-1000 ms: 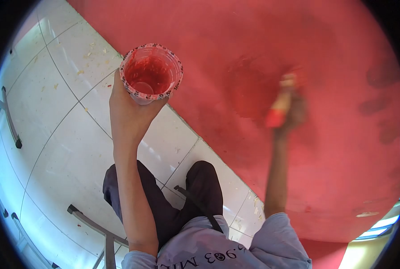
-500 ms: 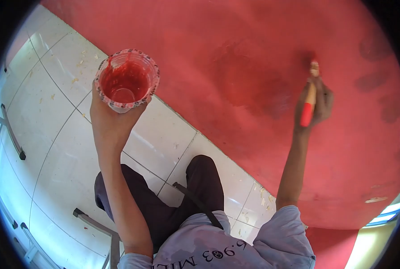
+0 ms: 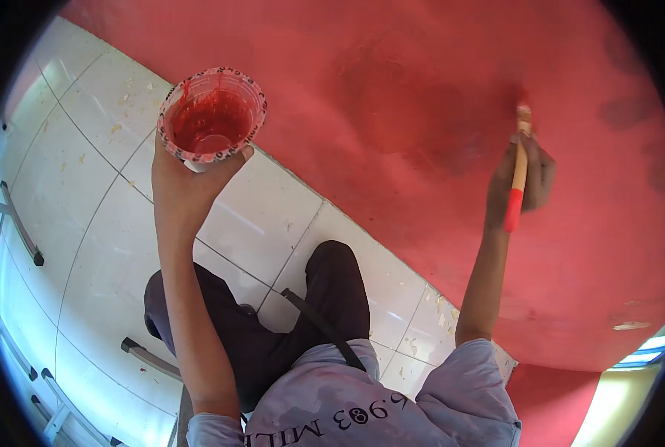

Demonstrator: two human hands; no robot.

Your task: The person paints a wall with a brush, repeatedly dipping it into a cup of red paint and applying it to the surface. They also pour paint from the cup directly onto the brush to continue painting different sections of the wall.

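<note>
My left hand (image 3: 191, 182) is wrapped round a clear plastic cup (image 3: 212, 153) whose rim carries dark printed letters. Red paint (image 3: 212, 123) coats the cup's inner walls and bottom. In my right hand (image 3: 522, 171) is a paintbrush (image 3: 521, 175) with a wooden handle and a red end. Its bristles point up the red wall (image 3: 332, 141) and appear to touch it; they blend into the colour there. Darker, wet-looking patches show on the wall left of the brush.
White floor tiles (image 3: 262, 216) with scattered pale flakes meet the wall along a diagonal edge. Grey metal legs with black feet (image 3: 150, 359) stand at the lower left. A pale chipped spot (image 3: 630, 325) marks the wall at right, near a bright opening (image 3: 641, 354).
The brush handle has tilted more upright and its red end sits lower. The cup has risen slightly in view, and the whole view has shifted a little.
</note>
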